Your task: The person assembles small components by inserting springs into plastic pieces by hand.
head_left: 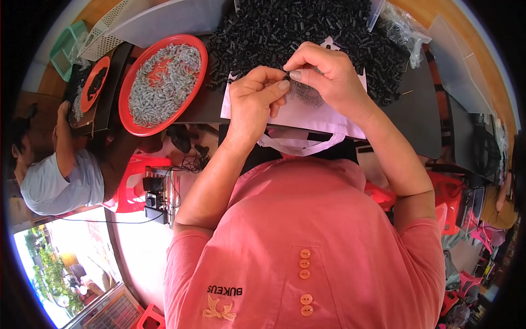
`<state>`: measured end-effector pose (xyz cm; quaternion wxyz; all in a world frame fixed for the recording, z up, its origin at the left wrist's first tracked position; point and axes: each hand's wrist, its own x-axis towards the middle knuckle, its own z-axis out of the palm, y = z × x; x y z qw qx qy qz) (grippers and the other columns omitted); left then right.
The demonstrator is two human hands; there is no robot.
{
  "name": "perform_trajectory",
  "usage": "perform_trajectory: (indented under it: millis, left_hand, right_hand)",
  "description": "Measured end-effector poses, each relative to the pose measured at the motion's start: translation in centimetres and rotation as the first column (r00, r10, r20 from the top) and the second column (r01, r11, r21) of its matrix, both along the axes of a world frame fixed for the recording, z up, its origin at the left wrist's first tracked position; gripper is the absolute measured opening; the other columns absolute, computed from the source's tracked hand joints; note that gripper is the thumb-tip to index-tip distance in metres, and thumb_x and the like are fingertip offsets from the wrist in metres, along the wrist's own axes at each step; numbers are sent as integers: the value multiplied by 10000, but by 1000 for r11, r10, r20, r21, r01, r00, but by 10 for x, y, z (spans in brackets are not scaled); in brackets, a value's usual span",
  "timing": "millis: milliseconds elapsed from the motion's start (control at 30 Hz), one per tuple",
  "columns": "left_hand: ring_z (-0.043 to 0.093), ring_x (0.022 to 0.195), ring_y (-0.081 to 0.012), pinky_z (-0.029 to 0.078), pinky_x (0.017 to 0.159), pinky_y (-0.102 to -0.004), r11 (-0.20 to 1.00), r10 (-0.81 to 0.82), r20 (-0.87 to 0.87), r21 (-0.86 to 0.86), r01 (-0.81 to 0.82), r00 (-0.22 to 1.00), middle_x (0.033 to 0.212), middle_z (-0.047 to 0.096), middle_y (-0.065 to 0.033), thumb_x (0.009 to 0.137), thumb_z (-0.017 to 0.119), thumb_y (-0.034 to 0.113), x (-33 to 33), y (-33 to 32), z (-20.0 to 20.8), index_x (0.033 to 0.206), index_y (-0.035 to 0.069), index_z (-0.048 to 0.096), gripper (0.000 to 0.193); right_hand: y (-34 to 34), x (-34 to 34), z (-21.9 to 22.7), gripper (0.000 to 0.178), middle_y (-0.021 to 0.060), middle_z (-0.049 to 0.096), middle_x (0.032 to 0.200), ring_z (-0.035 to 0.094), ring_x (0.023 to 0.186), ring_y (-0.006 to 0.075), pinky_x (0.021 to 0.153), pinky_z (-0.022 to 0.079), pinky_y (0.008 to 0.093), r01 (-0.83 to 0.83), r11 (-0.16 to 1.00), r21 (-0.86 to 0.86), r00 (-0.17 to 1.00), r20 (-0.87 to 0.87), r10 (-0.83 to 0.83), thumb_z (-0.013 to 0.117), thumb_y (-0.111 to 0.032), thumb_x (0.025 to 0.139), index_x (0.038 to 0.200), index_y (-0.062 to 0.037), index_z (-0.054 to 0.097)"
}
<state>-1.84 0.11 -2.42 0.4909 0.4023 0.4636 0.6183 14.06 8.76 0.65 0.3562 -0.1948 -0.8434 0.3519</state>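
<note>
My left hand [253,97] and my right hand [331,75] meet over a pale pink cloth bag [334,122] spread on the table edge. Thumb and forefinger of each are pinched together, tip to tip. At the right fingertips a tiny dark piece [286,74] shows; its kind is too small to tell. What the left fingertips hold is hidden. Under my right hand, a small pile of thin, greyish metal bits [308,94] rests on the bag. Just beyond both hands spreads a large heap of small black tubular plastic parts [263,35].
To the left stands a round red tray [125,104] with many small clear parts. Clear plastic bags [404,27] lie back right, by a translucent panel [457,60]. Another person [66,178] sits far left by a smaller red tray [86,101]. The dark table [419,112] extends right.
</note>
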Motion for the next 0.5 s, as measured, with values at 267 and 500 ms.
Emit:
perform_trajectory:
  millis: [267, 500]
  left_hand:
    - [479, 512, -59, 340, 451, -193, 999, -5, -13, -41, 5, 1000, 691, 607, -40, 900, 641, 13, 2, 0, 5, 941, -44, 651, 71]
    - [495, 524, -58, 355, 443, -194, 999, -9, -12, -39, 9, 1000, 700, 622, -46, 898, 645, 31, 0, 0, 3, 928, -38, 654, 76]
  right_hand:
    - [-3, -7, -11, 185, 99, 578, 816, 597, 780, 325, 679, 484, 397, 82, 898, 433, 992, -121, -32, 616, 52, 704, 859, -43, 582]
    - [-2, -5, -17, 224, 90, 574, 841, 592, 789, 318, 693, 490, 392, 28, 939, 343, 989, -147, 24, 627, 48, 705, 906, -46, 598]
